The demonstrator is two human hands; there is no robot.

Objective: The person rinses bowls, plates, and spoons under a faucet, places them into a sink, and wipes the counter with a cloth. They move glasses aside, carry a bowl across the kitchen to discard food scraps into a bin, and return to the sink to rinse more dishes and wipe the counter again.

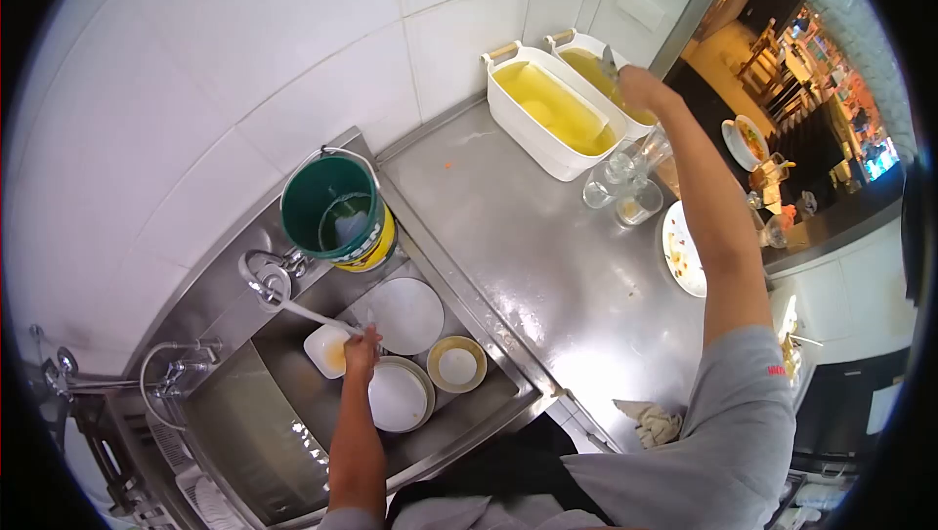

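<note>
My left hand [362, 352] is closed in the sink, beside a small square white bowl [327, 350] with some orange liquid in it; it seems to grip the bowl's edge. A white faucet hose [318, 315] reaches to this hand. Near it lie a white plate [407, 316], stacked white plates [396, 395] and a tan-rimmed bowl [473, 364]. My right hand [642, 88] is stretched far out over the rear white tub [596, 71] of yellow liquid, closed on metal cutlery [609, 59].
A second white tub [552, 108] of yellow liquid stands beside the first. Glasses [625, 183] and a soiled plate [682, 249] are on the steel counter [508, 227]. A green bucket [342, 212] stands behind the sink's plates. A cloth [653, 424] lies near my right elbow.
</note>
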